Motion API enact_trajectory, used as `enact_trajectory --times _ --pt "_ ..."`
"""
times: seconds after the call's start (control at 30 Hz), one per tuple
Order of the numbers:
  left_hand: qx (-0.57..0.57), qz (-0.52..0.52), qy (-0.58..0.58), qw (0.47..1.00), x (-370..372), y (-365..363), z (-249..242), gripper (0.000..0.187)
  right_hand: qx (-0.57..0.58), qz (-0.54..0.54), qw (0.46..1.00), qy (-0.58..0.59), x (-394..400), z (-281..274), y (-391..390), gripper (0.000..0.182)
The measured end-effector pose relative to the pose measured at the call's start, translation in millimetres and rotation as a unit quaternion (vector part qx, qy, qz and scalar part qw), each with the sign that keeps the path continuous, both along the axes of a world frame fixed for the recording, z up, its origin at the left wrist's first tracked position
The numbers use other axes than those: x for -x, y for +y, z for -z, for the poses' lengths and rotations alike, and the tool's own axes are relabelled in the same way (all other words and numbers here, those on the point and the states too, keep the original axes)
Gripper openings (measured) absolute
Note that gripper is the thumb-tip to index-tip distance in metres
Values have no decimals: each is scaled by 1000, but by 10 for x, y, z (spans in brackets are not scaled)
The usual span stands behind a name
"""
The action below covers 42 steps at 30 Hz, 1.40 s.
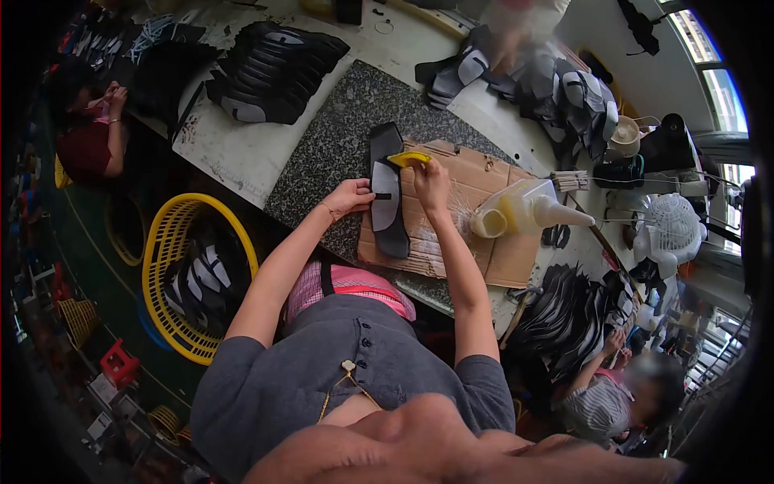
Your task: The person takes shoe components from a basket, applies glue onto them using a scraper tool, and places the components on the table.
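Observation:
A black and grey shoe upper piece (385, 211) lies lengthwise before me, partly on a cardboard sheet (476, 181). My left hand (352, 198) pinches its left edge near a small dark tab. In my right hand (431, 184) is a flat yellow tool (411, 159), its dark end over the upper part of the piece; whether it is a brush or a scraper I cannot make out. Right of that hand, a translucent bottle with a long nozzle (520, 208) lies on the cardboard, holding yellowish liquid.
A speckled stone slab (322, 133) lies under the cardboard. Stacked uppers (278, 68) stand at the back left, with more heaps at right. A yellow basket (153, 278) holds pieces by my left side. A white fan (673, 222) stands right. Other people sit on both sides.

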State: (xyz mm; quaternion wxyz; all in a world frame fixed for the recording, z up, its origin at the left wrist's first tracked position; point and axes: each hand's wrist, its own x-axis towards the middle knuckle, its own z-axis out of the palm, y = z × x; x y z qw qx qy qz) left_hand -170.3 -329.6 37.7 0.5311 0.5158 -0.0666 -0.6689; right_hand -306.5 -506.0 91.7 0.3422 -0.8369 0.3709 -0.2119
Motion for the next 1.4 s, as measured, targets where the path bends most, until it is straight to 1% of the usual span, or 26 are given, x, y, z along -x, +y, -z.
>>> enact_trajectory --times 0.03,0.07,0.1,0.2,0.3,0.33,0.43,0.47,0.5,0.57,0.67,0.7,0.77,0.87,0.97,1.0,1.03,1.07,1.1,1.17,1.2,1.3,1.33,1.4 --pt "7 -8 3 1000 -14 19 65 31 -12 7 1000 13 201 41 117 13" --pt "-15 -13 -29 999 -27 24 -34 32 -24 15 999 27 441 115 207 13" --pt "-24 -25 -27 999 -44 10 -95 33 -34 21 998 40 652 141 281 14" --pt "-21 -33 -20 999 -69 -17 35 33 -48 25 998 30 1044 -11 446 11" --pt "-32 -42 -34 998 -37 -38 22 34 -87 102 987 -84 838 -85 556 8" --pt "-39 -46 -41 997 -28 -49 -23 34 -6 36 991 -126 758 -40 575 15" --pt "-45 -44 -52 997 -14 -33 -27 34 58 -84 995 6 1123 -91 758 27" --pt "-41 -44 -54 997 -20 -46 -13 34 54 -143 988 9 1341 -109 750 33" --pt "-45 -46 -57 996 0 -31 5 33 46 -165 984 49 1567 -141 756 33" --pt "-49 -51 -63 996 4 -42 0 33 40 -139 986 78 1758 -234 708 33" --pt "-45 -51 -65 996 10 -41 20 33 64 -51 996 -34 1474 -227 795 32" --pt "-44 -54 -65 995 -1 -25 24 33 90 -63 994 -1 1427 -184 863 31" --pt "-37 -47 -57 997 -12 8 5 35 78 -110 990 38 1539 -134 1006 31" --pt "-41 -40 -58 997 -21 -17 22 36 47 -136 989 34 1788 -246 948 25" --pt "-34 -35 -53 997 -28 -20 40 36 11 -74 997 28 1479 -174 766 15" --pt "-31 -34 -47 998 -41 -21 36 36 -12 -58 998 7 1297 -98 710 9" --pt "-29 -33 -41 998 -48 -17 28 37 -18 -41 999 -21 1084 -56 666 9" --pt "-24 -21 -55 998 -60 -18 46 31 -23 -24 998 -48 874 -24 626 10" --pt "-15 -16 -15 1000 -117 -24 56 31 -28 -6 997 -75 712 -13 597 11" --pt "2 -5 68 998 -207 -23 1 31 58 -2 995 -80 513 -60 577 10" --pt "-17 -25 71 997 -213 -35 -17 34 100 0 991 -83 436 -84 572 10" --pt "-12 -36 142 989 -292 -51 -10 39 145 -197 969 -34 563 -207 771 12" --pt "-7 -33 153 988 -312 -66 56 43 129 -193 972 -41 584 -179 774 13" --pt "-27 -32 155 987 -347 -77 186 42 90 -101 991 -4 538 -111 651 10"
